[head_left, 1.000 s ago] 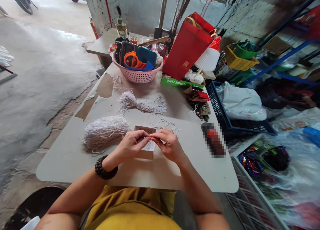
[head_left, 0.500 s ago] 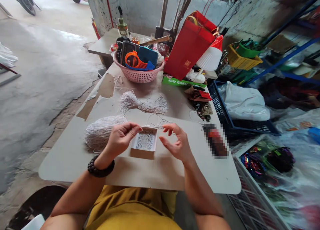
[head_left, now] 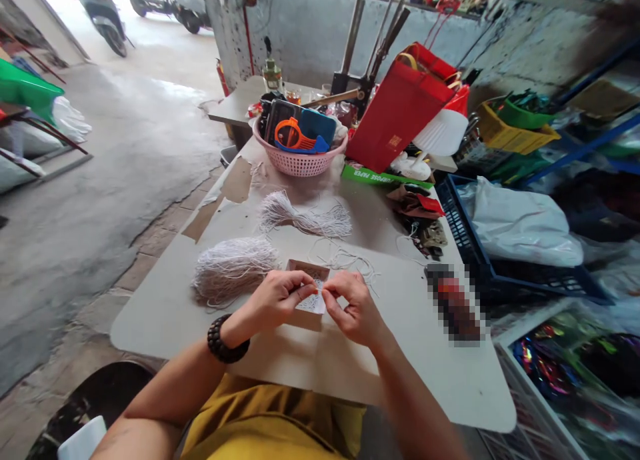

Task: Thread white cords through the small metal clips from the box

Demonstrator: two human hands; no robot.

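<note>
Over a small cardboard box (head_left: 305,319), my left hand (head_left: 283,299) and my right hand (head_left: 354,308) face each other with their fingertips almost touching. Both are closed in a pinch on a thin white cord, of which only a short bit shows between them. Inside the box lie many small whitish-grey pieces (head_left: 313,304), partly hidden by my fingers. A thick bundle of white cord (head_left: 233,267) lies left of the box. Another bundle, gathered at its middle (head_left: 305,217), lies behind it. Loose cords (head_left: 357,260) are spread behind my right hand.
A pink basket (head_left: 300,163) with phones and an orange-handled tool stands at the table's back. Right of it are a red paper bag (head_left: 400,113) and a white lamp (head_left: 443,135). A pixelated object (head_left: 457,305) lies at the right. Crates (head_left: 500,267) flank the table's right edge.
My right hand has moved in from the right and closed from open fingers into a pinch by my left fingertips. The view has shifted, so the table sits lower and further right.
</note>
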